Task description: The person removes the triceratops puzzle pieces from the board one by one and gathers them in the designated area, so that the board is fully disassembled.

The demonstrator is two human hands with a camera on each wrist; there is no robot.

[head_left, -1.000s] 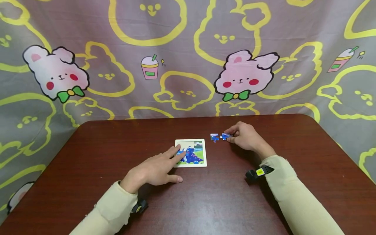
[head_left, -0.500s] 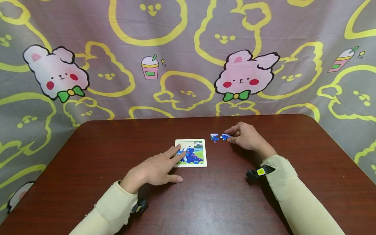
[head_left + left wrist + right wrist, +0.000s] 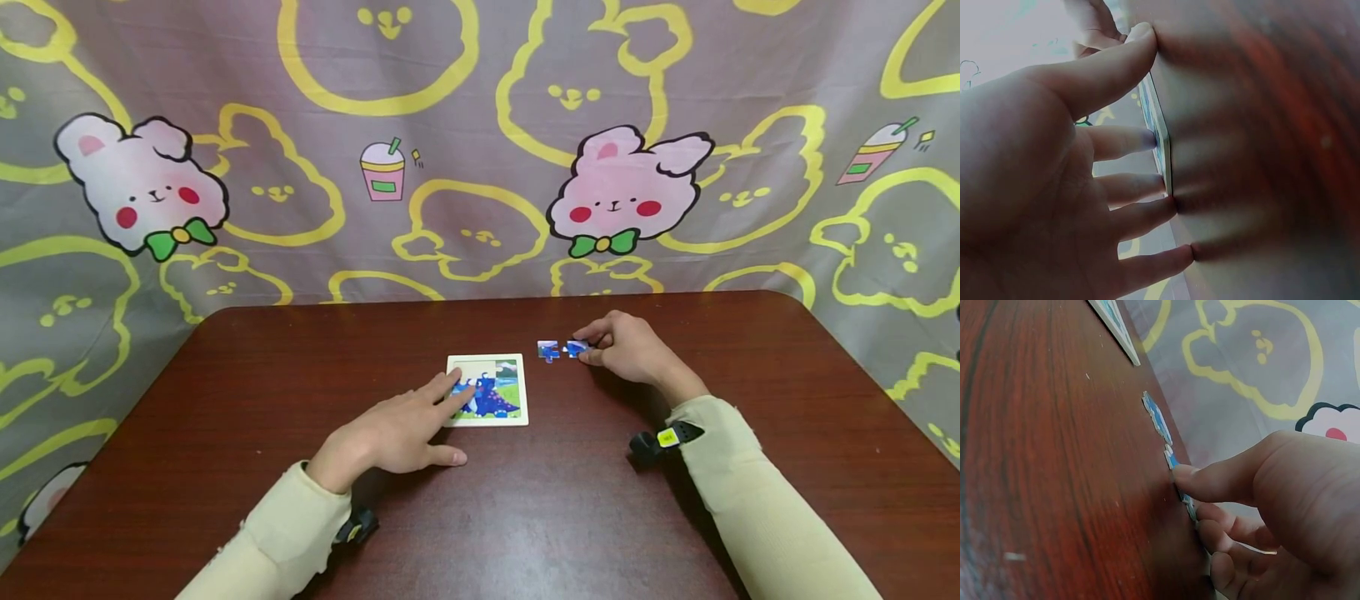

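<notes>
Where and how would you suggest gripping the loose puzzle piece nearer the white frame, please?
I'd pinch that puzzle piece by its straight far edge and near-side tab, coming from above. It is thin and lies flat on the table, and the other piece, pinched by the right hand, seems to crowd its right side.

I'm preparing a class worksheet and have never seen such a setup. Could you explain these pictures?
No robot here: a person works with two bare hands. The wide pictures come from a head camera, looking forward and down. The other two come from the left wrist camera and right wrist camera, each watching its own hand. On the brown table lie a partly filled puzzle tray and, to its right, a loose piece with a second piece beside it. The left hand spreads its fingers, some touching the tray, and grips nothing. The right hand pinches the second piece between thumb and finger.
</notes>
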